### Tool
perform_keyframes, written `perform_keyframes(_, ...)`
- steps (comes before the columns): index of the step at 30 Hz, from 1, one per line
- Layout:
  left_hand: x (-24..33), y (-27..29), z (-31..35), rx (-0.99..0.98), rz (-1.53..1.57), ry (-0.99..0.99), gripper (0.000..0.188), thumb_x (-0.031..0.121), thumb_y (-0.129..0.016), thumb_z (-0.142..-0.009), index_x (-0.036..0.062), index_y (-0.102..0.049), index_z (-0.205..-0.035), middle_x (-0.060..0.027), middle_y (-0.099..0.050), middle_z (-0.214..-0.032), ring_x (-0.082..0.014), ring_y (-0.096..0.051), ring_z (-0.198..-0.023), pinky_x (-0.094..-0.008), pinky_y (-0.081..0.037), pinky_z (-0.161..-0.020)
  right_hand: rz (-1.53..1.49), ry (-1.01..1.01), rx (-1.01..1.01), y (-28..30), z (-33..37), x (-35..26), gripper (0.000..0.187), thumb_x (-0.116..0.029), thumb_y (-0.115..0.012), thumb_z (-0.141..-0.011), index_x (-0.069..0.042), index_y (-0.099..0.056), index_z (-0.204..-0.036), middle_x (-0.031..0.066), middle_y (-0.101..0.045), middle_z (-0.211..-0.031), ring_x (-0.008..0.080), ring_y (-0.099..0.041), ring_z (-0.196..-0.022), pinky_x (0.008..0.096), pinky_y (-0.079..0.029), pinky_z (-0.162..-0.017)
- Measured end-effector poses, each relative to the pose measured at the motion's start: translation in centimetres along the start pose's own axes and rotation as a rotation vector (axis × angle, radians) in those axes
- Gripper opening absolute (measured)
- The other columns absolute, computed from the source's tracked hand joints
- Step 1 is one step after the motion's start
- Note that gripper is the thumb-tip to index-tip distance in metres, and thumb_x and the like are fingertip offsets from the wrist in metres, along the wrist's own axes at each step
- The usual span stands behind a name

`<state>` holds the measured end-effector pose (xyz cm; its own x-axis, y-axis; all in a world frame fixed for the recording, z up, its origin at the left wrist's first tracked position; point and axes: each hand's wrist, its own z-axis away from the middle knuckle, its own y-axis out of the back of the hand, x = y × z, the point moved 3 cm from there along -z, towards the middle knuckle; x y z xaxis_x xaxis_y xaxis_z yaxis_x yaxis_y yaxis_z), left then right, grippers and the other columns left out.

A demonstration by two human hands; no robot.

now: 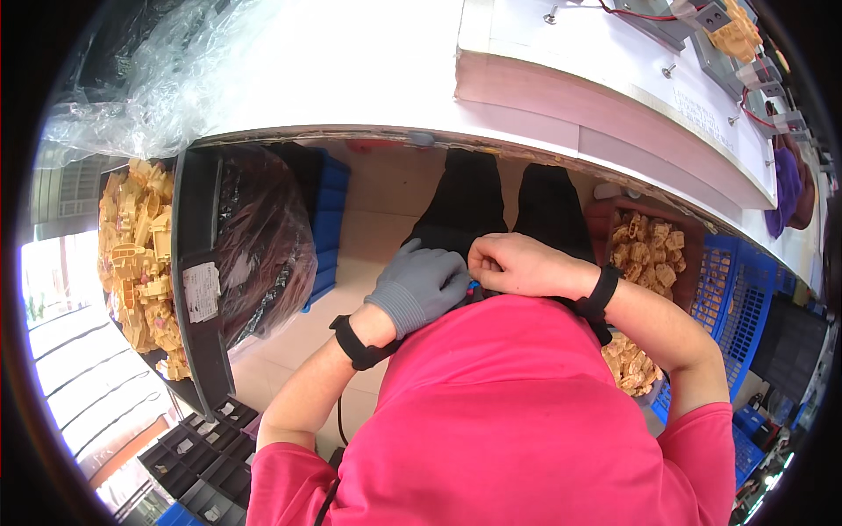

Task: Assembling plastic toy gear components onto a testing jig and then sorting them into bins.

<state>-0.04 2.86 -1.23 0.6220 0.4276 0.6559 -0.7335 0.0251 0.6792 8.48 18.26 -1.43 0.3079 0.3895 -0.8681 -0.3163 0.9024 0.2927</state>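
Observation:
My left hand point(421, 285), in a grey knit glove, rests at my waist with its fingers curled down. Beside it, my bare right hand point(524, 265) is closed, thumb against the bent fingers. The two hands nearly meet over my lap, at the hem of my pink shirt point(509, 377). A small blue bit point(474, 286) shows between them; most of it is hidden, and I cannot tell what it is. Whatever either hand grips is covered by the fingers. Black bands circle both wrists.
A white worktable point(351, 70) spans the far side, with plastic film point(158, 88) at its left and grey fixtures point(658, 22) at its right. A dark crate point(200, 263) of tan parts point(136, 254) stands left. At right are more tan parts point(649, 254) and a blue basket point(745, 298).

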Motion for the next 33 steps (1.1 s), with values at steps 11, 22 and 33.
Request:
perform_keyframes(11,-0.7,-0.6,-0.4,-0.015,0.223,-0.037,0.018,0.024,-0.056,-0.09,0.0079,-0.058,-0.082,-0.0095,-0.061,-0.079,-0.0301,-0.059,-0.077,-0.0514,-0.031,-0.112,0.095,-0.022,0.009,-0.8,-0.6,0.5,0.016,-0.016,-0.056,-0.083,0.0,-0.056,-0.083,0.0142,-0.061,-0.084,0.0314,-0.06,-0.078,0.0415,-0.047,-0.071)
perform_keyframes(22,-1.1,-0.7,-0.1,-0.083,0.405,0.103,0.023,0.026,-0.053,-0.092,0.005,-0.061,-0.09,-0.0146,-0.064,-0.085,-0.034,-0.06,-0.079,-0.0404,-0.047,-0.079,-0.023,-0.05,0.101,-0.9,-0.4,1.3,0.016,-0.013,-0.055,-0.085,0.002,-0.058,-0.089,0.0172,-0.064,-0.082,0.0325,-0.063,-0.077,0.0406,-0.049,-0.071)
perform_keyframes(33,-2.5,0.3,0.0,0.156,0.595,0.175,0.022,0.023,-0.056,-0.097,0.0022,-0.06,-0.103,-0.0043,-0.061,-0.089,-0.0105,-0.056,-0.084,-0.0255,-0.046,-0.077,-0.133,-0.121,0.208,0.1,0.0,0.9,0.016,-0.015,-0.057,-0.089,0.0,-0.058,-0.093,0.0116,-0.065,-0.079,0.0219,-0.064,-0.073,0.0335,-0.05,-0.07)
